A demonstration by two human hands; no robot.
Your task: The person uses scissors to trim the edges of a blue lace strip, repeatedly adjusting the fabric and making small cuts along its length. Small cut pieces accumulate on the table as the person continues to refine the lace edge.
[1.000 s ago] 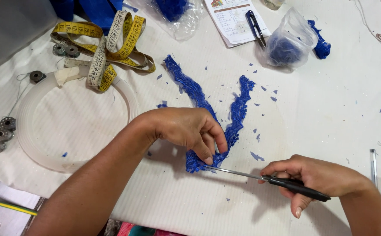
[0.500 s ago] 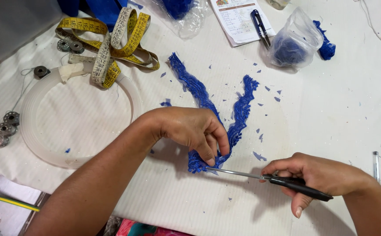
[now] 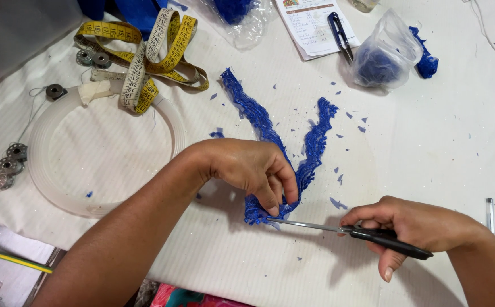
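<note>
While pinned under left grip [image 3: 253,176], blue lace [image 3: 310,153] beside scissors [image 3: 338,228].

Bright, even overhead light on the white table cloth [image 3: 429,142], soft short shadows under the left hand [image 3: 247,170] and right hand [image 3: 412,224], mild glare on the clear plastic bag [image 3: 387,51], sharp focus throughout, slight wide-angle stretch at edges

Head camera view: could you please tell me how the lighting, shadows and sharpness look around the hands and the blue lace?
Head view: even, bright light on the white table; soft shadows fall below the left hand and the right hand; the blue lace trim and scissors are sharp; mild glare on the plastic bag; the bottom-left corner is dim.
</note>
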